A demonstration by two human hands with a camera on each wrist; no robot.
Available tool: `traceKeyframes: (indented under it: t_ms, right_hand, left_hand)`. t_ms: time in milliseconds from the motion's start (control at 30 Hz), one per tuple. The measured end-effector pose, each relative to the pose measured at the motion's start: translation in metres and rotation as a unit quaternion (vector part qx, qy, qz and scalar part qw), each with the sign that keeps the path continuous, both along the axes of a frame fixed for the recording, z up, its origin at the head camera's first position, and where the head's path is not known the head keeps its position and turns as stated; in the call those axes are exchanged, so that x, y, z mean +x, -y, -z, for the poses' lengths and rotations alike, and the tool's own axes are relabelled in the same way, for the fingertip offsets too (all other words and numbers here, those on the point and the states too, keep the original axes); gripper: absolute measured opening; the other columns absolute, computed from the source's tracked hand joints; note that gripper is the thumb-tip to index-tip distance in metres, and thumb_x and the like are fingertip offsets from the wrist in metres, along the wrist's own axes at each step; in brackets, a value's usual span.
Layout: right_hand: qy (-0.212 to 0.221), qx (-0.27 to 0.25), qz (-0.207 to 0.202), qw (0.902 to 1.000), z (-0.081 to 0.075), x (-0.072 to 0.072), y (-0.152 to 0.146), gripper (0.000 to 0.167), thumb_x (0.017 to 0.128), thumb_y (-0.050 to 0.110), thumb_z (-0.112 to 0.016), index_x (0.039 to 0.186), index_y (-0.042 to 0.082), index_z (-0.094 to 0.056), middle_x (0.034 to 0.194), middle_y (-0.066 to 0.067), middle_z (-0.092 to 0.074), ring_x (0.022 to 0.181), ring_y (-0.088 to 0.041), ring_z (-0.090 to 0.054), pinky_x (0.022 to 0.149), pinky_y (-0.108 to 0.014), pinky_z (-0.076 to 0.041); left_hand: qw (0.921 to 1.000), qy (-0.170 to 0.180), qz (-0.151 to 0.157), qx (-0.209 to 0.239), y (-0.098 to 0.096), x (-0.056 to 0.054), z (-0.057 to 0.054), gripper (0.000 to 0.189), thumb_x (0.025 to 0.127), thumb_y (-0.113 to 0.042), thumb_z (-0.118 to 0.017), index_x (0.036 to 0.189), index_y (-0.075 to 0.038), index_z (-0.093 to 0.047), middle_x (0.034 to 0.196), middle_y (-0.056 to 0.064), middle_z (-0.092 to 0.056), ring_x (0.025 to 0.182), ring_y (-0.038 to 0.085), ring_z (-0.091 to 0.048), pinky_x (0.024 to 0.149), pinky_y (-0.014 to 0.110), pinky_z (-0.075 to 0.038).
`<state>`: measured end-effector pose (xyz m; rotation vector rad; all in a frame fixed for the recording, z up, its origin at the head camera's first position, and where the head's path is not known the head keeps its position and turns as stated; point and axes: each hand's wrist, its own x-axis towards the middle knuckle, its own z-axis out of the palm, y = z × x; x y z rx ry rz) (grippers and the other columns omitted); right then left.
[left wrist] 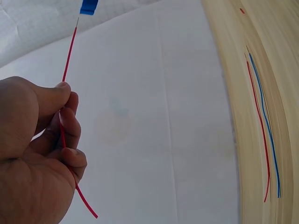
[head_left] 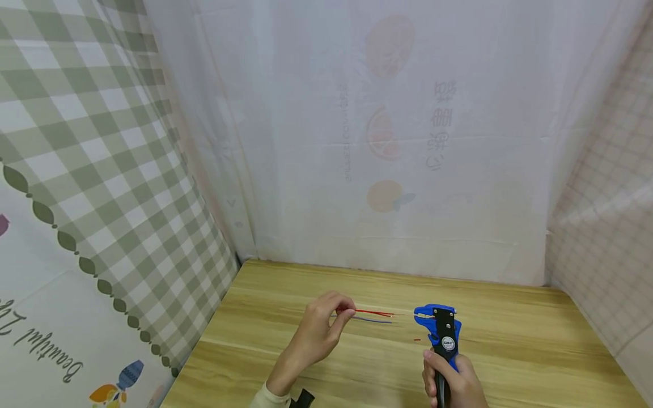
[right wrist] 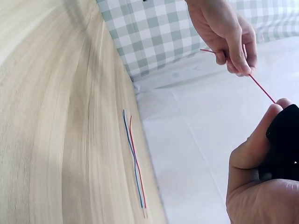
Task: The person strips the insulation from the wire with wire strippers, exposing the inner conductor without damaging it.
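Observation:
My left hand (head_left: 320,326) pinches a thin red wire (left wrist: 70,53) between thumb and fingers. Its bare metal tip points toward the stripper, and the tail hangs out below the palm. My right hand (head_left: 457,381) grips the handles of a blue and black wire stripper (head_left: 448,327), held upright with its nose facing left. In the left wrist view, the tip lies just short of the blue nose (left wrist: 88,6). On the table, a second red wire (right wrist: 132,144) and a blue wire (right wrist: 128,135) lie side by side, both with bare ends.
A small piece of red insulation (head_left: 417,340) lies on the wood-grain table (head_left: 515,340). White sheeting (head_left: 306,170) hangs behind the table, and a green checked cloth (head_left: 102,113) hangs on the left. A black object (head_left: 304,398) is beside my left cuff.

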<state>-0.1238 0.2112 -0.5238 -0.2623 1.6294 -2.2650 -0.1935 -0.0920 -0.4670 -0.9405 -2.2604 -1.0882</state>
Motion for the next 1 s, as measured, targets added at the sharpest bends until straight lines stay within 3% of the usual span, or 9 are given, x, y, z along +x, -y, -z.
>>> traceKeyframes:
  t_ms: [167, 467, 733, 1000]
  right_hand:
    - [-0.003, -0.014, -0.009, 0.9999, -0.001, -0.001, -0.008, 0.039, 0.122, 0.019, -0.044, 0.087, 0.017, -0.06, 0.069, 0.007, -0.065, 0.056, -0.008, -0.065, 0.056, -0.021, -0.06]
    - [0.002, 0.012, 0.008, 0.9999, -0.002, 0.0, -0.009, 0.035, 0.121, 0.021, -0.047, 0.09, 0.018, -0.061, 0.07, 0.006, -0.065, 0.057, -0.009, -0.067, 0.058, -0.024, -0.06]
    - [-0.03, 0.036, 0.024, 0.9986, 0.0, 0.001, -0.012, 0.036, 0.122, 0.017, -0.044, 0.091, 0.017, -0.063, 0.069, 0.006, -0.067, 0.058, -0.009, -0.067, 0.057, -0.029, -0.062]
    - [-0.043, 0.021, 0.005, 0.9988, 0.004, -0.002, -0.018, 0.033, 0.122, 0.013, -0.041, 0.105, 0.015, -0.069, 0.074, 0.004, -0.07, 0.062, -0.011, -0.07, 0.06, -0.033, -0.065]
  left_hand:
    - [1.0, -0.002, -0.001, 0.005, 0.004, -0.002, -0.001, 0.006, 0.104, -0.002, -0.078, 0.101, -0.007, -0.076, 0.096, 0.003, -0.077, 0.087, 0.009, -0.068, 0.079, 0.023, -0.061]
    - [0.9998, 0.019, 0.003, 0.011, 0.004, -0.001, 0.001, 0.004, 0.105, -0.003, -0.078, 0.102, -0.006, -0.077, 0.098, 0.004, -0.078, 0.087, 0.01, -0.07, 0.079, 0.022, -0.062]
    - [0.9993, 0.033, 0.006, 0.014, 0.003, -0.001, 0.004, 0.005, 0.106, -0.003, -0.077, 0.103, -0.007, -0.077, 0.099, 0.004, -0.079, 0.088, 0.009, -0.07, 0.08, 0.024, -0.063]
    - [0.9994, 0.032, 0.005, 0.014, 0.003, -0.002, 0.005, 0.007, 0.104, -0.002, -0.079, 0.104, -0.01, -0.077, 0.099, 0.003, -0.079, 0.088, 0.008, -0.069, 0.081, 0.024, -0.062]
